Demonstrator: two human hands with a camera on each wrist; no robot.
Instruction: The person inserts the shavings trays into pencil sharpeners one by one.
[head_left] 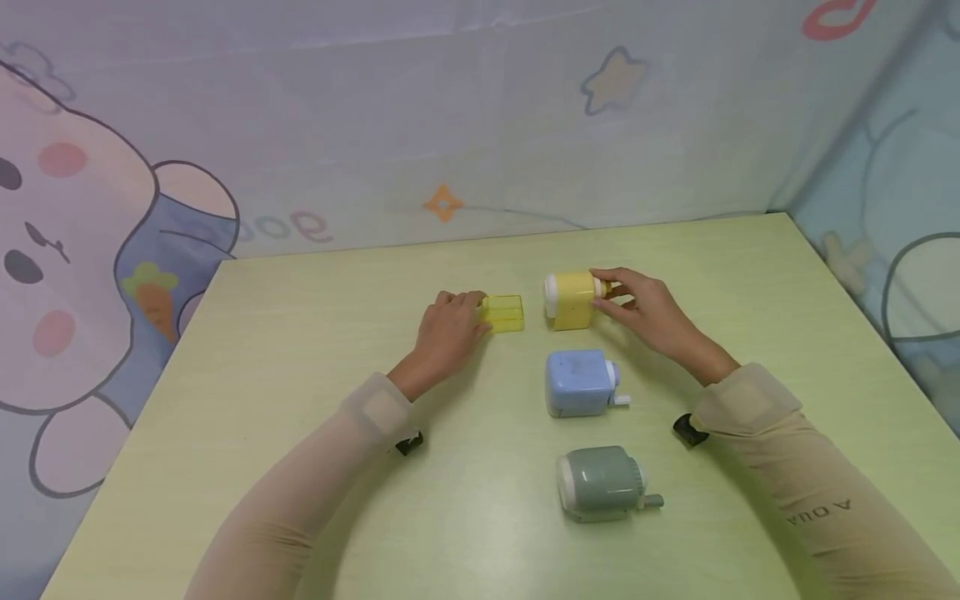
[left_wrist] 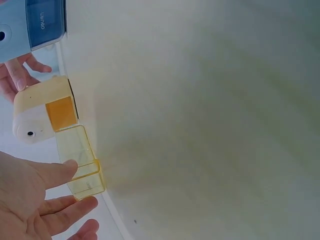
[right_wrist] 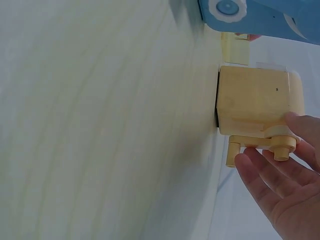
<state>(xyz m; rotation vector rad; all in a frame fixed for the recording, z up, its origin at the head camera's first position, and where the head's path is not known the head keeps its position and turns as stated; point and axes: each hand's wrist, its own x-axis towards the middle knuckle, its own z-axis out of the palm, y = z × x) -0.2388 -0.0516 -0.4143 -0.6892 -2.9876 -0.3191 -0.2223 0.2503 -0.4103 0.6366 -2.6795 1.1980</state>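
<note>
My left hand [head_left: 450,333] pinches a clear yellow shavings drawer [head_left: 504,313] between thumb and fingers, close over the table. To its right stands a yellow crank pencil sharpener [head_left: 573,302] with a white front end. My right hand [head_left: 648,312] holds that sharpener at its crank end, thumb on one side and fingers around the other. In the right wrist view the yellow crank handle [right_wrist: 233,154] points away from the body, beside the fingertips. The left wrist view shows the sharpener's white face with a pencil hole [left_wrist: 31,133] and an orange square recess [left_wrist: 61,114], with the drawer near it.
A blue crank sharpener [head_left: 579,383] stands nearer to me than the yellow one, and a grey-green one [head_left: 602,485] nearer still. All rest on the pale wooden table [head_left: 300,350]. Behind it hangs a printed cloth [head_left: 390,117].
</note>
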